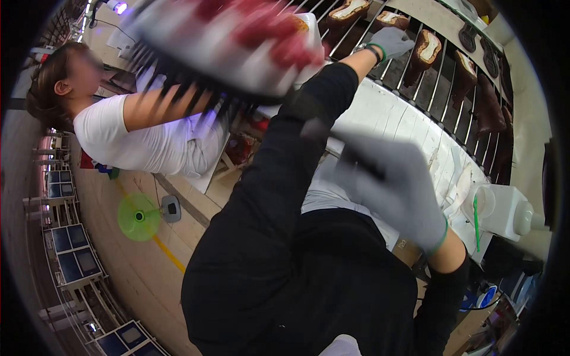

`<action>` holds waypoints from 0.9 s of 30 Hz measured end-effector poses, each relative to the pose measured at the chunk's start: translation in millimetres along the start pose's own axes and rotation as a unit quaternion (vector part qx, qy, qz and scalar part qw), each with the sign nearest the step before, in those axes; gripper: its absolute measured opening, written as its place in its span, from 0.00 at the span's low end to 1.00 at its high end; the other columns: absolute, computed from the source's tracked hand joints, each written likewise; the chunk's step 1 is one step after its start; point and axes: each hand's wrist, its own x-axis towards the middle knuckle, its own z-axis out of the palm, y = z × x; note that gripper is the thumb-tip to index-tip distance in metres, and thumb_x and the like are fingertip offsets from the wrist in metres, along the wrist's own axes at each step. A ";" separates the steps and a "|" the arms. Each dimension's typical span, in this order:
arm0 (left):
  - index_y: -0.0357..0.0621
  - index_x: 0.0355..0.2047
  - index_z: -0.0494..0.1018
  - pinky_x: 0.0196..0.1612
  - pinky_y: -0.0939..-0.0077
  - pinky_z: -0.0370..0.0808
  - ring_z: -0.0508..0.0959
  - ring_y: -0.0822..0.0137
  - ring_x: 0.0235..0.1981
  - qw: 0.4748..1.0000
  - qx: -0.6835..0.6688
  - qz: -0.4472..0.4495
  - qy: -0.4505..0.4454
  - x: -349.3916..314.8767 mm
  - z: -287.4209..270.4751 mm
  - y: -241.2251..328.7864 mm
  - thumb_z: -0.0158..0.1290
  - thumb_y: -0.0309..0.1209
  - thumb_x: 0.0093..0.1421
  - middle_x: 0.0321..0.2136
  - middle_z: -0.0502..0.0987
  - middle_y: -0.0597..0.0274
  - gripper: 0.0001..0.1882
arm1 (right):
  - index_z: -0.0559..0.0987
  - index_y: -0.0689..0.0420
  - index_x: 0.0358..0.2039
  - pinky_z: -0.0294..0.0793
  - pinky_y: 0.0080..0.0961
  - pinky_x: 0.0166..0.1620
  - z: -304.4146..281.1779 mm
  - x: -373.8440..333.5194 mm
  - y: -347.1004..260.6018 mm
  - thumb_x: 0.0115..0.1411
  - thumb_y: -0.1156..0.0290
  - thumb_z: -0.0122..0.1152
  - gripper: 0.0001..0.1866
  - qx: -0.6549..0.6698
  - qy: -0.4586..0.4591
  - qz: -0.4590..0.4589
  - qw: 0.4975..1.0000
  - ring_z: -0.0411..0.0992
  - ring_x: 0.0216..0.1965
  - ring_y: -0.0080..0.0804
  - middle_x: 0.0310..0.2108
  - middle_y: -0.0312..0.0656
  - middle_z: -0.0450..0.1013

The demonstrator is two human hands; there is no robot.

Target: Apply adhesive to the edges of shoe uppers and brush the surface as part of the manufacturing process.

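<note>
My left hand (392, 43), in a grey glove, reaches out over a rack of metal rods (389, 66). Its fingers look stretched out, beside a brown boot (424, 53) lying sole up with a pale bottom. Another brown boot (392, 19) is just beyond the fingers. Closer to my body, my right hand (395, 184) wears a grey glove with a green cuff and is smeared by motion. It is closed around a dark, narrow tool (365, 161) whose kind the blur hides. Below both hands runs a worn white worktop (386, 113).
A large blurred red-and-white thing with black bristle-like edges (231, 47) fills the upper left. Behind it sits a person in white (136, 136). A white plastic container (504, 210) and a green stick (477, 222) are at right. Dark soles (468, 37) lie beyond the rack. A green fan (139, 216) stands on the floor.
</note>
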 end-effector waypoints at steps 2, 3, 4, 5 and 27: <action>0.46 0.36 0.80 0.45 0.64 0.74 0.79 0.55 0.39 1.000 0.017 0.001 0.004 7.3 9.5 10.4 0.48 0.51 0.54 0.36 0.80 0.53 0.23 | 0.78 0.62 0.38 0.67 0.21 0.29 -5.3 16.0 22.1 0.53 0.68 0.64 0.14 -0.036 0.057 0.065 0.996 0.69 0.23 0.21 0.20 0.37 0.69; 0.47 0.36 0.80 0.45 0.64 0.74 0.79 0.55 0.40 0.999 0.026 0.008 -0.019 12.4 10.9 14.9 0.47 0.51 0.54 0.35 0.80 0.53 0.23 | 0.78 0.63 0.35 0.66 0.19 0.28 -3.0 22.1 35.4 0.52 0.68 0.65 0.13 -0.059 0.087 0.063 0.992 0.66 0.22 0.18 0.19 0.35 0.68; 0.47 0.36 0.80 0.45 0.64 0.74 0.79 0.54 0.40 0.998 0.052 0.017 -0.029 14.1 16.0 20.1 0.46 0.50 0.54 0.35 0.80 0.53 0.23 | 0.78 0.63 0.35 0.66 0.19 0.28 -4.0 24.6 39.6 0.52 0.68 0.65 0.13 -0.059 0.087 0.062 0.993 0.66 0.22 0.18 0.19 0.35 0.68; 0.47 0.36 0.79 0.45 0.63 0.74 0.79 0.54 0.40 0.996 0.078 0.025 -0.038 15.1 23.3 26.6 0.46 0.50 0.54 0.36 0.80 0.53 0.23 | 0.77 0.63 0.33 0.66 0.19 0.28 -5.8 25.8 42.2 0.52 0.68 0.64 0.12 -0.063 0.070 0.101 0.990 0.65 0.21 0.19 0.17 0.36 0.67; 0.38 0.32 0.79 0.35 0.67 0.73 0.80 0.61 0.27 0.941 -0.270 -0.177 0.102 -62.7 81.8 -19.8 0.52 0.42 0.55 0.25 0.80 0.52 0.18 | 0.79 0.63 0.27 0.66 0.19 0.25 -25.9 16.7 107.5 0.51 0.64 0.64 0.13 -0.078 0.064 0.220 0.970 0.67 0.20 0.19 0.17 0.35 0.70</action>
